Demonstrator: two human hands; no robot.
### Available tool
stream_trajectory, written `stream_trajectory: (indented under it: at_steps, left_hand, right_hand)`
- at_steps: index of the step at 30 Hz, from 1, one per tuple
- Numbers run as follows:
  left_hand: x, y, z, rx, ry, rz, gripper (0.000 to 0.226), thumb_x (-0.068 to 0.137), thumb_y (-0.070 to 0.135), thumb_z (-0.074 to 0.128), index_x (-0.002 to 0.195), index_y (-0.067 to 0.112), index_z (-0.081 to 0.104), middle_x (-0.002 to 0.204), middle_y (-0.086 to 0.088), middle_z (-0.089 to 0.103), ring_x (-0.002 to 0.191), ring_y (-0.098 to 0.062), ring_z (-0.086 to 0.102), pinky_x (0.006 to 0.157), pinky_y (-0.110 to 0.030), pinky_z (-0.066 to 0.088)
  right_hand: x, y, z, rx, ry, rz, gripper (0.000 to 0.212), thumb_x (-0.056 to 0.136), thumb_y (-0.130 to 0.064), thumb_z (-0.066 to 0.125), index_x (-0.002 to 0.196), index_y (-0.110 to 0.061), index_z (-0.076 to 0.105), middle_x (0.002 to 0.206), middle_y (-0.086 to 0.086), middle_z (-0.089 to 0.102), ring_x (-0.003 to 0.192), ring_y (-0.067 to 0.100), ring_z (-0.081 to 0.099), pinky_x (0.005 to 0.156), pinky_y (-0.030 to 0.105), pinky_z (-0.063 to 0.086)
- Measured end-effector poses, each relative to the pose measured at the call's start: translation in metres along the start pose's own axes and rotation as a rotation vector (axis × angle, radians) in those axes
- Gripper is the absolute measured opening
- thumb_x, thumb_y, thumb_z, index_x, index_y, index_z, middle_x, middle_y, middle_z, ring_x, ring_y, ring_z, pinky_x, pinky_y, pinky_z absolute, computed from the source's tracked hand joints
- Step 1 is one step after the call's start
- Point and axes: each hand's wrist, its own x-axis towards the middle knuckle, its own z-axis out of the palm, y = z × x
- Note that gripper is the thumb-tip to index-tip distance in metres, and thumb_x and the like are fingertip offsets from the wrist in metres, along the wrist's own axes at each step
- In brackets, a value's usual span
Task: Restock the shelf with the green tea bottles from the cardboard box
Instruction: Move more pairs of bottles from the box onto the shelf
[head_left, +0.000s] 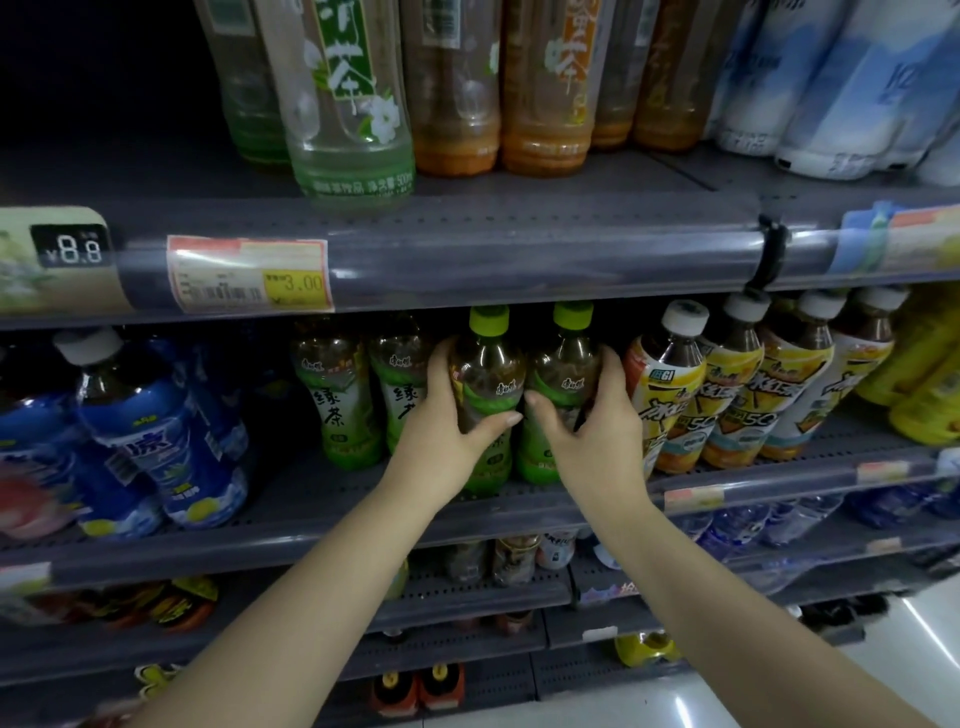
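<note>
Two green tea bottles with lime-green caps stand side by side at the front of the middle shelf (322, 499). My left hand (447, 431) is wrapped around the left bottle (485, 374). My right hand (597, 431) grips the right bottle (563, 369). Both bottles are upright and touch each other. Behind and to their left stand two more green tea bottles (337, 400), deeper on the shelf. The cardboard box is out of view.
Blue-labelled drinks (156, 441) fill the shelf to the left, yellow iced tea bottles (727, 395) crowd the right. The upper shelf rail (467, 260) with price tags hangs just above the caps. Lower shelves hold more drinks.
</note>
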Motion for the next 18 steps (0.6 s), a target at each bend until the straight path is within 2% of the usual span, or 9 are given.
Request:
stream_trajectory:
  at_steps: [3,5,8,10,12,15,18]
  left_hand:
    - [-0.004,-0.004,0.006,0.001,-0.022,-0.019,0.093,0.081,0.036,0.07,0.147,0.023,0.006,0.137,0.006,0.045,0.122,-0.008,0.046,0.097,-0.02,0.035]
    - [-0.01,-0.013,0.016,0.021,-0.018,-0.049,0.083,0.081,0.029,0.07,0.143,0.015,0.017,0.136,0.002,0.047,0.125,-0.011,0.046,0.097,-0.018,0.033]
    - [-0.018,-0.03,0.031,0.034,0.024,-0.082,0.064,0.087,0.028,0.065,0.14,0.018,0.03,0.134,0.001,0.05,0.125,-0.013,0.047,0.095,-0.019,0.034]
    - [-0.019,-0.038,0.036,0.05,0.062,-0.085,0.06,0.087,0.03,0.063,0.139,0.02,0.034,0.133,0.0,0.05,0.123,-0.013,0.047,0.096,-0.021,0.034]
    - [-0.017,-0.039,0.036,0.047,0.066,-0.068,0.056,0.088,0.028,0.063,0.136,0.019,0.037,0.131,0.001,0.051,0.121,-0.011,0.048,0.096,-0.021,0.035]
    - [-0.015,-0.038,0.034,0.014,0.023,-0.076,0.055,0.091,0.024,0.058,0.137,0.015,0.03,0.125,0.007,0.05,0.114,-0.004,0.045,0.091,-0.018,0.035]
    - [-0.013,-0.038,0.038,-0.008,0.011,-0.097,0.056,0.095,0.022,0.052,0.14,0.012,0.02,0.128,0.003,0.047,0.112,-0.003,0.041,0.09,-0.018,0.033]
  right_hand:
    - [-0.005,0.003,0.006,0.008,-0.02,0.018,0.087,0.079,-0.025,0.072,0.147,-0.012,0.018,0.141,0.008,0.045,0.133,0.02,0.042,0.108,0.04,0.041]
    - [-0.01,0.011,0.007,-0.014,-0.055,0.03,0.086,0.079,-0.018,0.071,0.146,-0.01,0.017,0.141,0.008,0.045,0.133,0.02,0.042,0.108,0.036,0.04]
    - [-0.017,0.022,0.009,-0.062,-0.105,0.106,0.061,0.081,-0.014,0.069,0.132,-0.006,0.035,0.121,0.006,0.056,0.117,0.024,0.055,0.089,0.024,0.046]
    - [-0.018,0.028,0.011,-0.091,-0.107,0.129,0.047,0.082,-0.017,0.069,0.12,-0.007,0.043,0.111,0.008,0.06,0.106,0.026,0.06,0.081,0.025,0.046]
    - [-0.015,0.031,0.011,-0.107,-0.154,0.147,0.044,0.083,-0.019,0.068,0.118,-0.007,0.044,0.106,0.007,0.061,0.103,0.026,0.06,0.077,0.024,0.046]
    - [-0.011,0.031,0.013,-0.071,-0.216,0.224,0.035,0.086,-0.019,0.067,0.11,-0.009,0.044,0.092,-0.004,0.055,0.102,0.024,0.059,0.069,0.018,0.042]
    - [-0.008,0.034,0.02,-0.075,-0.184,0.225,0.037,0.085,-0.017,0.067,0.112,-0.004,0.045,0.102,0.007,0.061,0.104,0.026,0.06,0.077,0.022,0.041]
